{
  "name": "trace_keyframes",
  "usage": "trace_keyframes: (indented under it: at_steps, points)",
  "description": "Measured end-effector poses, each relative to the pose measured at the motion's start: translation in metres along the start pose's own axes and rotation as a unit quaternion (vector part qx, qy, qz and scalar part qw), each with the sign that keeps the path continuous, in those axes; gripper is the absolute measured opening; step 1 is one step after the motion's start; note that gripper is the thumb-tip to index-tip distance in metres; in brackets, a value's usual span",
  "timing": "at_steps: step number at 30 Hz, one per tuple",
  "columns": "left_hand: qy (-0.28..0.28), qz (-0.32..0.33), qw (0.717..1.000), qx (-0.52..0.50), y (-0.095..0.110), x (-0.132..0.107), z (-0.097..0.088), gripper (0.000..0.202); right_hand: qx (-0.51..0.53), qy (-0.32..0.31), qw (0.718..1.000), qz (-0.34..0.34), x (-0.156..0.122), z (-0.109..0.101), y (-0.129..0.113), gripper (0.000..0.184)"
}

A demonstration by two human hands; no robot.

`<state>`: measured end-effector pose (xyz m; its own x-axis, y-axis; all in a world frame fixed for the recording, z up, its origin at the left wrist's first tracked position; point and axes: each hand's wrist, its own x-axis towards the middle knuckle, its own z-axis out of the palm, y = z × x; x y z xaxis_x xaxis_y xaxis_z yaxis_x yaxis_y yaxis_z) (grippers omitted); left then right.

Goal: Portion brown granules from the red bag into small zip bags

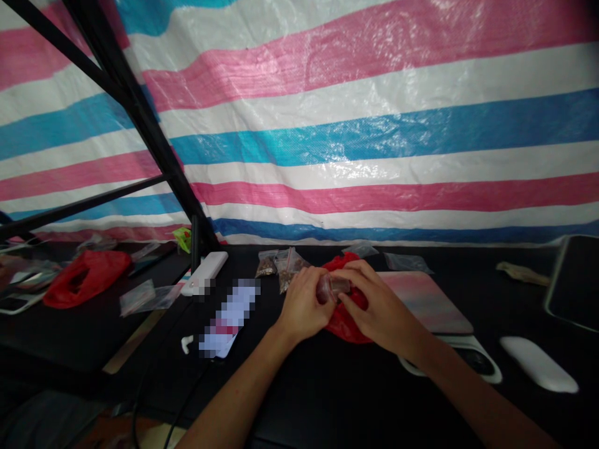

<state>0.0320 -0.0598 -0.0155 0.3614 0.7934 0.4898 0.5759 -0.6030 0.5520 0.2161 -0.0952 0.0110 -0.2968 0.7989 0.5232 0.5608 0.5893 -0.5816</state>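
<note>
Pouch (330, 287) pinched between left hand (304, 307), right hand (380, 310) — over red bag (345, 328).

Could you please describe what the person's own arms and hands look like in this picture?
The left forearm and right forearm are bare, with no sleeves showing. The left hand and right hand wear no gloves; no watch, bracelet or ring is visible on the sides that show.

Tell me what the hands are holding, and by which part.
A small clear bag: left hand pinches its left end, right hand its right end, over a red bag.
</note>
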Motion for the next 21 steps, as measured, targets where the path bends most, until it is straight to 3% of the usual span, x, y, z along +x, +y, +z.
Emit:
trace_keyframes:
  at_steps: [5, 10, 13, 16, 21]
  points:
    - [0.003, -0.001, 0.999, -0.036, 0.0001, 0.0011, -0.0008, 0.018, 0.007, -0.025, 1.000, -0.006, -0.0003, -0.0014, 0.0021, 0.039]
    - [0.012, -0.001, 0.996, -0.087, -0.0024, 0.0003, 0.0001, 0.026, 0.007, -0.036, 0.999, 0.015, 0.0009, -0.0029, 0.0013, 0.025]
    - [0.011, -0.001, 0.996, -0.083, -0.0027, -0.0012, 0.0016, 0.034, -0.014, -0.037, 0.999, -0.022, 0.0002, -0.0018, 0.0016, 0.031]
    - [-0.010, 0.014, 0.998, -0.067, -0.0029, -0.0022, 0.0024, 0.028, -0.026, -0.035, 0.998, -0.048, -0.0013, -0.0015, 0.0002, 0.036]
    - [-0.023, 0.029, 0.999, -0.030, 0.0000, -0.0016, 0.0016, 0.015, -0.035, -0.034, 0.999, 0.003, -0.0016, -0.0044, -0.0021, 0.024]
